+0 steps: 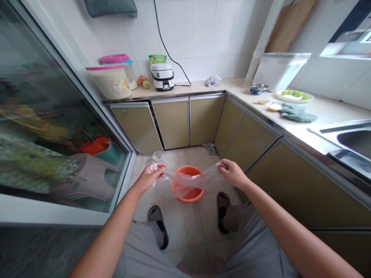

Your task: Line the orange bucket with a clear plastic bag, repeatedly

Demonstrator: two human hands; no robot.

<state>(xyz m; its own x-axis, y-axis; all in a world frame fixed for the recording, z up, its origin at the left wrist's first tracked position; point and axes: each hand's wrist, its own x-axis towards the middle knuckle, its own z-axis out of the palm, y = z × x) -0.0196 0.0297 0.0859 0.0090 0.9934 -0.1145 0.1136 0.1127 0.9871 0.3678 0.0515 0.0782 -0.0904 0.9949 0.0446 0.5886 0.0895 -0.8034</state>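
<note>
A clear, thin plastic bag (188,181) is stretched sideways between my two hands. My left hand (152,175) pinches its left end, where the film bunches up around the fingers. At the other end my right hand (230,172) grips the film between thumb and fingers. Behind and below the bag stands an orange plastic bucket (189,199) on the tiled floor, partly seen through the film. Whether the bag touches the bucket I cannot tell. Just beyond my left hand, a small clear container (158,156) is on the floor.
Cabinets (171,123) line the back and right under the counter. A grey rag (210,148) lies in the floor corner. A glass door (72,116) borders the left. On the counter are a rice cooker (162,77), green gloves (298,112) and a sink (356,143).
</note>
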